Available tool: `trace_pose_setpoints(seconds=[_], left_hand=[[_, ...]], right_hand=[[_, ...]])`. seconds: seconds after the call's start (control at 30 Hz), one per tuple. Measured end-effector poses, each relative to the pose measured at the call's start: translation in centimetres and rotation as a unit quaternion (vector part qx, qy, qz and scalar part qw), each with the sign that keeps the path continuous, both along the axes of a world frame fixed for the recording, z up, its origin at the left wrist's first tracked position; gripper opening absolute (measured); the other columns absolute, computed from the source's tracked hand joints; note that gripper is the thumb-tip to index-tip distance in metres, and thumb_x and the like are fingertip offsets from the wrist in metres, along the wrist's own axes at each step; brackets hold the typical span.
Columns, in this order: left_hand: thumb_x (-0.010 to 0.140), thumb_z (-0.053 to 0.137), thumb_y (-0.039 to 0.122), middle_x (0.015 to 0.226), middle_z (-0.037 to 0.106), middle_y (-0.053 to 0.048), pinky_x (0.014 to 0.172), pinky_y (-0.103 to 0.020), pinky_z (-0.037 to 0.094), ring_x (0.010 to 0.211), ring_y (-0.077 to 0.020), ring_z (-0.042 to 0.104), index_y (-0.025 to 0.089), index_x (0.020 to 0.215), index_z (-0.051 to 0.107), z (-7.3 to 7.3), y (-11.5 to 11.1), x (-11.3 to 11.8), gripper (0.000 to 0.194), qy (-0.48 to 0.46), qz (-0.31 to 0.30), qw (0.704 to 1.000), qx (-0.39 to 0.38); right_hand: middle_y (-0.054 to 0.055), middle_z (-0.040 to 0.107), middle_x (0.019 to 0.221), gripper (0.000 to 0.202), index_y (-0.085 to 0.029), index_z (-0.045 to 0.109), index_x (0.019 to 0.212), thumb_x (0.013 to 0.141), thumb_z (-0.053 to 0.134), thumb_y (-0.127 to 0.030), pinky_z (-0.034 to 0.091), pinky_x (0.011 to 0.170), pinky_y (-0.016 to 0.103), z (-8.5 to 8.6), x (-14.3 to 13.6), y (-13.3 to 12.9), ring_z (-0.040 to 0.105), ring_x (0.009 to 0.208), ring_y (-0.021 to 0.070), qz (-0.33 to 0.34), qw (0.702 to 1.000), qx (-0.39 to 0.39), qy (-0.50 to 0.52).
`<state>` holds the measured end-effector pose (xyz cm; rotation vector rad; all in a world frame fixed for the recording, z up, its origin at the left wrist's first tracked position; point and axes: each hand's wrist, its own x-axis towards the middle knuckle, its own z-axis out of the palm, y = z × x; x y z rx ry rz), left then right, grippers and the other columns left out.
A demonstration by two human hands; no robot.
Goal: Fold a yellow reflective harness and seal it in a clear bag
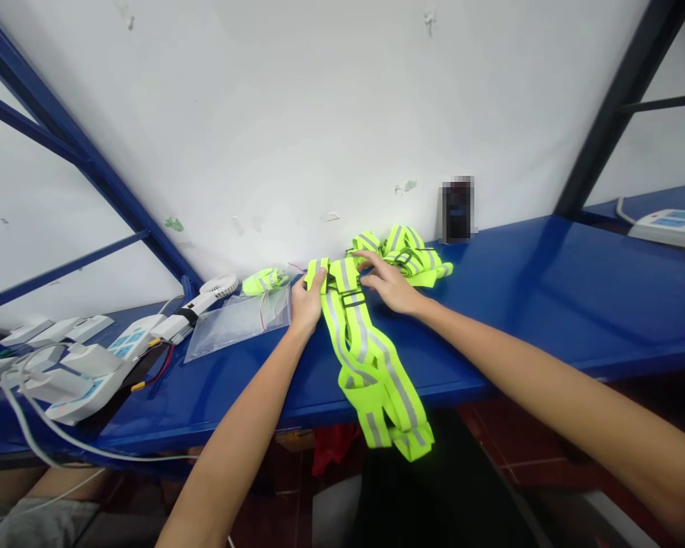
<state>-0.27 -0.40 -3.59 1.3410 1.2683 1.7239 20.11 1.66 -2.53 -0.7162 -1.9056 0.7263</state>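
Observation:
My left hand (307,302) is closed around the upper end of a neon-yellow reflective strap vest (361,339), thumb on top. Grey stripes run along its bands, and a black slide buckle (353,299) sits near the top. The vest's lower loops hang over the front edge of the blue table (525,304). At the vest's upper right, my right hand (391,283) has its fingers apart and bent, the tips at the edge of the band. Behind that hand lies a loose heap of similar yellow straps (414,259).
Left of my hands are a bundled yellow strap (266,281), a clear plastic bag (234,329), a small white fan (218,286) and a power strip (100,373) with cables. A dark blurred object (457,211) stands by the wall. A person's legs show at lower left.

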Motion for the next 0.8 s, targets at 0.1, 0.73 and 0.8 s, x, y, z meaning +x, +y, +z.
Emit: trace_pose_setpoints(seconds=[0.1, 0.73, 0.8], left_hand=[[0.076, 0.071, 0.054, 0.094, 0.071, -0.006, 0.074, -0.027, 0.049, 0.084, -0.0185, 0.065, 0.016, 0.100, 0.067, -0.4, 0.3, -0.1, 0.045, -0.016, -0.009, 1.000, -0.009], [0.076, 0.069, 0.027, 0.115, 0.065, -0.007, 0.076, -0.029, 0.049, 0.089, -0.0186, 0.060, 0.021, 0.113, 0.065, -0.5, -0.4, 0.4, 0.038, 0.175, -0.104, 0.979, 0.026], [0.077, 0.069, 0.031, 0.098, 0.068, -0.004, 0.075, -0.028, 0.048, 0.082, -0.0165, 0.059, 0.019, 0.104, 0.067, -0.5, 0.0, 0.2, 0.030, 0.150, -0.087, 0.985, 0.019]], right_hand=[[0.012, 0.043, 0.146, 0.075, -0.027, 0.041, 0.145, 0.074, 0.064, -0.020, 0.048, 0.099, 0.046, 0.3, 0.0, -0.5, 0.053, 0.122, 0.0303, 0.031, 0.992, 0.109, -0.048], [0.005, 0.071, 0.109, 0.035, -0.022, 0.068, 0.106, 0.079, 0.067, -0.045, 0.054, 0.088, 0.039, -0.7, -1.4, 1.1, 0.066, 0.101, 0.0240, 0.008, 0.954, -0.228, 0.194], [0.005, 0.073, 0.104, 0.036, -0.022, 0.067, 0.108, 0.080, 0.063, -0.045, 0.056, 0.080, 0.039, -0.6, -1.4, 0.9, 0.068, 0.094, 0.0248, 0.059, 0.934, -0.286, 0.206]])
